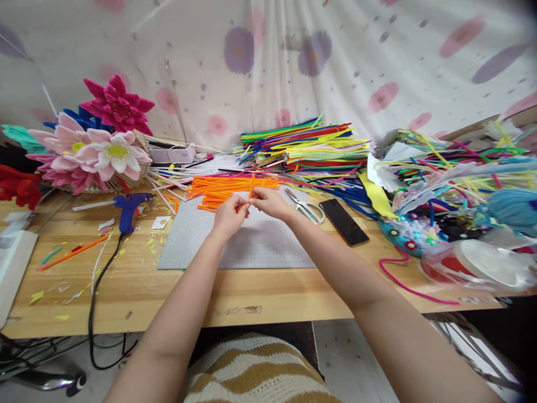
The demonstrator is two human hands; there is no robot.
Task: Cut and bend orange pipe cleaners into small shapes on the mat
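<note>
Both my hands meet over the grey cutting mat (pixel 268 246). My left hand (pixel 230 215) is closed in a pinch on an orange pipe cleaner (pixel 252 186). My right hand (pixel 268 202) pinches the same pipe cleaner, one part of which sticks upward between the hands. Fingers hide the rest of it. Just behind them lies a pile of orange pipe cleaners (pixel 213 190) on the mat's far part. White-handled scissors (pixel 305 207) rest to the right of my right hand.
A blue glue gun (pixel 128 210) with a black cord stands at left, near pipe-cleaner flowers (pixel 117 159). A black phone (pixel 344 222) lies right of the scissors. Bundles of coloured pipe cleaners (pixel 310 145) line the back. A plastic-wrapped roll (pixel 482 263) sits at the right edge.
</note>
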